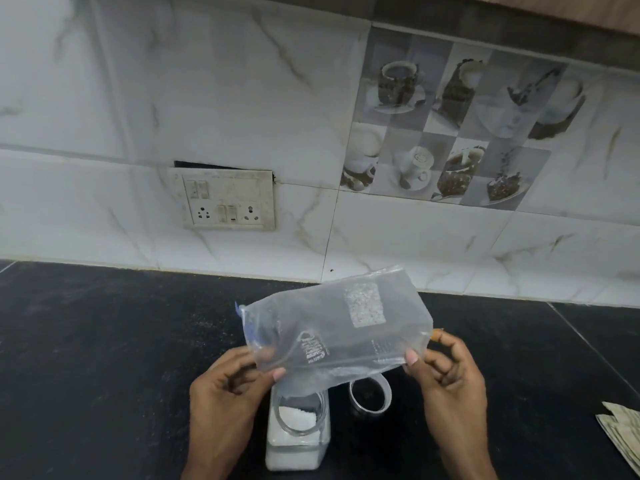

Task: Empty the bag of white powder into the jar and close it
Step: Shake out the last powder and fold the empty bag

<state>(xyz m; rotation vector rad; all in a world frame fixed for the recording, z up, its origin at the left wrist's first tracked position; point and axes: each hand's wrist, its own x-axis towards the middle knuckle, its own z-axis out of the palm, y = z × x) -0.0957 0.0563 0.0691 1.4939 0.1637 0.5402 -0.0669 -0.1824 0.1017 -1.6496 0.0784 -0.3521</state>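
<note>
Both hands, left (230, 379) and right (446, 370), pinch the clear plastic bag (337, 320) at centre frame, above the open jar (298, 431). Bag looks empty; leftover grains could spill onto the black counter (104, 341). Lid (370, 393) lies lower centre, unfitted.

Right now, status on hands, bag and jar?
Both hands, left and right, hold bag over open jar. Bag looks empty. Lid off, beside jar. Nothing in the way.
</note>
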